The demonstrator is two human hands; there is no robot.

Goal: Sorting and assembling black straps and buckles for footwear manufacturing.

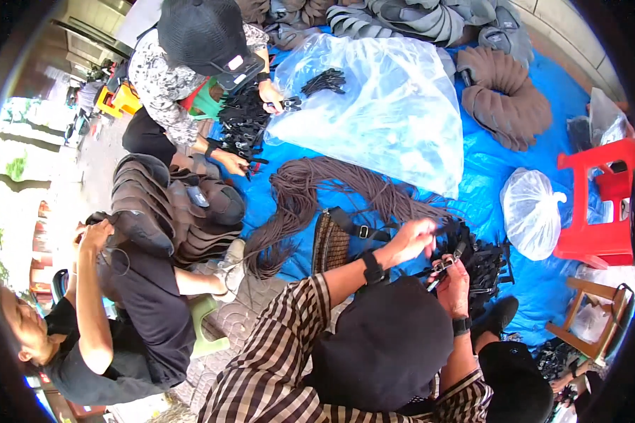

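My right hand (454,283) is closed on a black strap with a silver buckle (442,266), held over a pile of black straps (481,271). Just above and left of that buckle, my left hand (410,241) has its fingers stretched out and apart, slightly blurred, and I see nothing in them. Both my wrists wear dark bands below checked sleeves. Left of my left hand lies a brown woven bag (331,244) with a dark strap and buckle. A long bundle of brown cords (300,187) curves across the blue sheet (483,173) beyond my hands.
Across the sheet a person in a cap (203,35) handles black buckled straps. At left another person (113,331) sits beside stacked brown shoe parts (142,201). A clear plastic sheet (395,106), a tied white bag (531,211), and a red stool (600,204) stand around.
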